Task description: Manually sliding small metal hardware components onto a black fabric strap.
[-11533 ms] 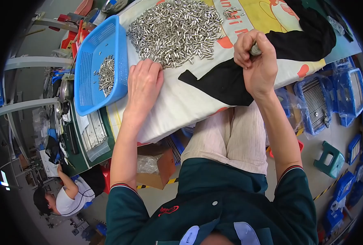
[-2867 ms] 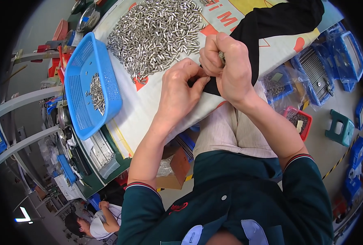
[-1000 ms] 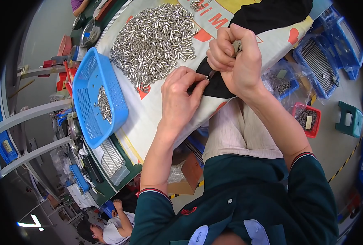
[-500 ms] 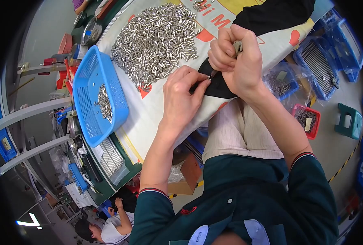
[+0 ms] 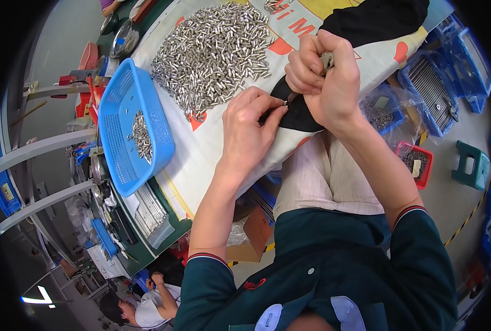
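Thumb and forefinger of my left hand [image 5: 249, 122] pinch a small silvery metal part [image 5: 285, 103] over a black cloth [image 5: 299, 117]. Close beside it, my right hand [image 5: 327, 77] is closed in a fist around a tool with a wrapped, greyish handle [image 5: 327, 59]. The tool's dark, thin end points at the small part; whether they touch is too small to tell. Beyond my left hand spreads a big pile of short silvery metal pins [image 5: 209, 58] on the printed table cover [image 5: 193, 160].
A blue plastic basket [image 5: 165, 146] with some pins stands left of the pile. More black fabric [image 5: 375, 22] lies at the far right. Blue crates [image 5: 430, 91], a red bin [image 5: 425, 176] and a green stool [image 5: 470, 165] stand on the floor at right. Another person [image 5: 151, 309] sits at lower left.
Both hands have shifted very slightly right in the picture, keeping the same grips. The other person at lower left has moved a hand a little.
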`<state>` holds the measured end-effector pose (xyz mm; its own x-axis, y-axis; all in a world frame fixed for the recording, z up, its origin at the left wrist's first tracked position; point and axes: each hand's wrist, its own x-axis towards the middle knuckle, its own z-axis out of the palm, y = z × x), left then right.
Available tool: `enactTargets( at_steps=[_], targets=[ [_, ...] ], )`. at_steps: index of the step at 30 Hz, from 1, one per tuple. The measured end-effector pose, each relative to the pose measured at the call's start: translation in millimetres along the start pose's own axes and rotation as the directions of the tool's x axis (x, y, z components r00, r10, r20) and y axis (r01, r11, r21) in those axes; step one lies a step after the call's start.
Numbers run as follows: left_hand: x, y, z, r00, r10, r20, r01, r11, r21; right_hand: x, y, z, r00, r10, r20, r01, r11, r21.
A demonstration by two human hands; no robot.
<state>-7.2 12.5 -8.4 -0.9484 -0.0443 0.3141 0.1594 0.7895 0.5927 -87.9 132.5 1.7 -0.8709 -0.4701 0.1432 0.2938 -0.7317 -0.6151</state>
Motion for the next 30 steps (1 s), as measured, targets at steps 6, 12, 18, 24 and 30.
enactTargets(
  at_steps=[6, 12, 18, 24, 30],
  targets=[
    [0.3, -0.7, 0.2, 1.000, 0.000, -0.002, 0.000, 1.000, -0.001, 0.4, 1.8, -0.6, 1.000, 0.011, -0.006, -0.011, 1.000, -0.015],
    [1.0, -1.0, 0.8, 1.000, -0.012, -0.002, 0.012, 1.000, -0.019, 1.0, 0.9, -1.1, 1.000, 0.018, 0.004, -0.018, 1.000, 0.000],
    [1.0, -2.1, 2.0, 0.998, -0.061, 0.013, 0.061, 0.997, -0.056, -1.4, 2.4, 0.9, 1.000, 0.025, 0.000, -0.025, 0.997, -0.067],
    [3.9, 0.0, -2.0, 0.997, -0.070, 0.038, 0.073, 0.995, -0.068, -5.3, 6.9, -2.4, 0.997, -0.021, 0.077, 0.037, 0.979, -0.201],
    [6.2, -3.3, 0.1, 0.998, -0.054, 0.043, 0.058, 0.993, -0.099, -5.2, 12.5, 8.3, 0.990, -0.093, 0.104, 0.120, 0.948, -0.296]
  ],
)
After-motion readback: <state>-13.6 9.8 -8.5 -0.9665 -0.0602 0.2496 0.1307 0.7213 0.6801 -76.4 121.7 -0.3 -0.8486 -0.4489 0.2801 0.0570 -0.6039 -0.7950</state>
